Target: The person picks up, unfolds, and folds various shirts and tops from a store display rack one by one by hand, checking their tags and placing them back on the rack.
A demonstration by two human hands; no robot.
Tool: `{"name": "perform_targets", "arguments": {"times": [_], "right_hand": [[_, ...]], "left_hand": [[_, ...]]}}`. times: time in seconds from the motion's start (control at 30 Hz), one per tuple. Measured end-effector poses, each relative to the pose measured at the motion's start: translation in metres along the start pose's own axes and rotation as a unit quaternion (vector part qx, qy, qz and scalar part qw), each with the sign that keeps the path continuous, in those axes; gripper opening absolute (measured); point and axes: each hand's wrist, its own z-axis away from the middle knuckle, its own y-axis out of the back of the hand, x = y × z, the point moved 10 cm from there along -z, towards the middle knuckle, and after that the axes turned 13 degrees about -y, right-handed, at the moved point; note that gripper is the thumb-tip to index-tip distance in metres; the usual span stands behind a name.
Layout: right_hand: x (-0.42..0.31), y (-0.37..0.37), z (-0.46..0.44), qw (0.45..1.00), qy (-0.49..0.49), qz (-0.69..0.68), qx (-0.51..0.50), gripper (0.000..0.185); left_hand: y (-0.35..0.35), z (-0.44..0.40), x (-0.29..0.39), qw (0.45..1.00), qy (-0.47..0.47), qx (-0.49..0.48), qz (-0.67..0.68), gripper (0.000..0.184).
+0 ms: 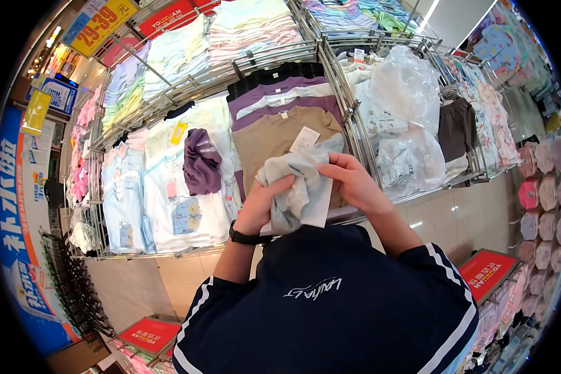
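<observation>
A light grey, bunched-up garment [296, 184] is held between both hands in front of my chest, above the rack's front edge. My left hand [265, 202] closes on its left side, thumb lying over the cloth. On the other side my right hand [352, 177] pinches the upper right edge. Just beyond the garment lies a brown shirt [280, 134] with a white tag [305, 139] on it. A crumpled purple garment [202, 162] rests to the left on white shirts [190, 215].
Metal rack rails [349, 106] divide the stacks of folded clothes. Clear plastic-bagged clothes [408, 93] lie to the right, beside dark trousers [458, 131]. Upper shelves hold pastel stacks [252, 31]. A price sign [100, 28] hangs at upper left. Red signs [489, 274] stand nearby.
</observation>
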Motion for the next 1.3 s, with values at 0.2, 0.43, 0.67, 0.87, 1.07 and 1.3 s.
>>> {"name": "perform_targets", "arguments": {"times": [0.2, 0.43, 0.67, 0.87, 1.07, 1.3], "right_hand": [[0.034, 0.003, 0.004, 0.989, -0.089, -0.11, -0.054, 0.067], [0.086, 0.033, -0.085, 0.967, -0.125, -0.222, -0.021, 0.039], [0.029, -0.028, -0.035, 0.949, -0.104, -0.214, -0.206, 0.042], [0.05, -0.021, -0.024, 0.943, -0.108, -0.256, -0.182, 0.048], [0.005, 0.01, -0.004, 0.957, -0.068, -0.257, -0.118, 0.044], [0.011, 0.032, -0.005, 0.963, -0.073, -0.242, -0.096, 0.043]], "left_hand": [[0.011, 0.008, 0.018, 0.997, -0.036, 0.021, 0.061, 0.032], [-0.065, 0.035, -0.051, 0.842, -0.041, -0.361, -0.399, 0.041], [0.017, 0.015, -0.059, 0.933, 0.081, -0.199, 0.288, 0.062], [0.066, -0.013, -0.059, 0.961, -0.045, 0.022, 0.272, 0.053], [0.084, -0.006, -0.015, 0.982, -0.082, 0.058, -0.162, 0.04], [0.075, 0.014, 0.03, 0.989, -0.017, 0.148, 0.009, 0.034]]}}
